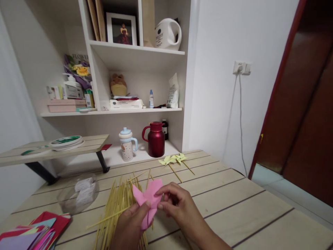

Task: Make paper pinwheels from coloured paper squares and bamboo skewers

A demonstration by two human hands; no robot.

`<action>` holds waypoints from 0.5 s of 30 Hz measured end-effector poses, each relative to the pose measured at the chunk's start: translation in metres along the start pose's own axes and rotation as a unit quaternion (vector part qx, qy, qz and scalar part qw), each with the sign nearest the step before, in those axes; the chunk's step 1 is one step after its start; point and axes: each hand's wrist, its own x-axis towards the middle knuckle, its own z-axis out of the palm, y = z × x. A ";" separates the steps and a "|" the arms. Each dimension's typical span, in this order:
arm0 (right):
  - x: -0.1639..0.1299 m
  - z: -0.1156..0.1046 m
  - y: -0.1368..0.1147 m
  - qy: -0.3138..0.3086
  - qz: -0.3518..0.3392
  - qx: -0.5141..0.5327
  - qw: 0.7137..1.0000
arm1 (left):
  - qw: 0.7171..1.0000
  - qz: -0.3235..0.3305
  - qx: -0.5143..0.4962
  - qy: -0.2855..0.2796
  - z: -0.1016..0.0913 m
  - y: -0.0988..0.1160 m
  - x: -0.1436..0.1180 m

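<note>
A folded piece of pink paper [151, 193] with pointed flaps is held up over the table. My left hand [131, 222] pinches it from below, the thumb pressed on its middle. At its right edge, my right hand [179, 205] grips a flap between thumb and fingers. Beneath and to the left lies a loose bundle of thin wooden sticks [111, 205], partly hidden by my left hand. Farther back are yellow paper pinwheels [173, 159] on sticks.
Coloured paper sheets [33, 232] lie at the front left, near a clear round container [78, 194] with white packets. A small raised stand [93, 143] bears stacked plates [66, 142]. Behind the table, a shelf holds a red jug [156, 140] and a speckled cup [127, 147].
</note>
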 end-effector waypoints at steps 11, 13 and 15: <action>0.002 -0.001 -0.004 0.018 0.022 0.026 0.999 | 1.000 -0.003 0.020 0.007 0.002 -0.001 -0.001; 0.002 -0.004 -0.005 0.034 0.032 0.049 0.998 | 1.000 -0.007 0.020 0.005 0.000 0.003 -0.002; 0.004 -0.008 -0.007 0.090 0.051 0.098 0.990 | 1.000 -0.011 0.015 0.004 -0.002 0.007 -0.003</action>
